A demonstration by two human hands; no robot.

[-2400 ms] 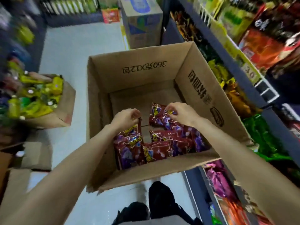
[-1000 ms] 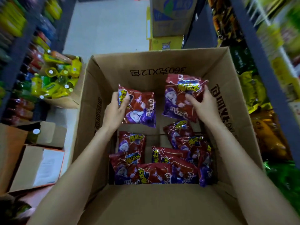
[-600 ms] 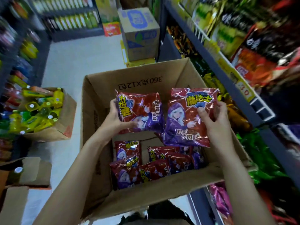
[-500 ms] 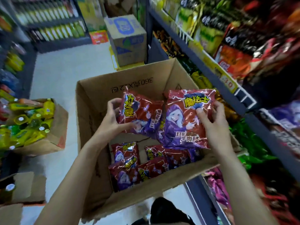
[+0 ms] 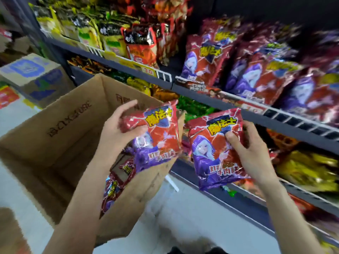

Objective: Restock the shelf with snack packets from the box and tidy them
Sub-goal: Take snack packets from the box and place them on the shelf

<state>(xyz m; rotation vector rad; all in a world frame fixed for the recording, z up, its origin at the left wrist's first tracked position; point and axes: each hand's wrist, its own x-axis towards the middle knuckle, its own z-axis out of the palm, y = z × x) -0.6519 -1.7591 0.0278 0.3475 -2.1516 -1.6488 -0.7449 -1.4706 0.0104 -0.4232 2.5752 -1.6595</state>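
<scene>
My left hand grips a red-and-purple snack packet by its top left corner, above the right wall of the open cardboard box. My right hand holds a second matching packet by its right edge, out beyond the box toward the shelf. More of the same packets lie in the box, partly hidden by my left forearm. On the shelf at upper right stand several matching packets, blurred.
Yellow, black and red snack bags fill the upper shelf at left. Green and yellow bags sit on lower shelves. A blue-printed carton stands on the pale floor behind the box. Another carton corner shows at bottom left.
Both hands have lifted their packets up and rightward out of the box. My view has swung up and right, bringing the shelf with matching packets into sight.
</scene>
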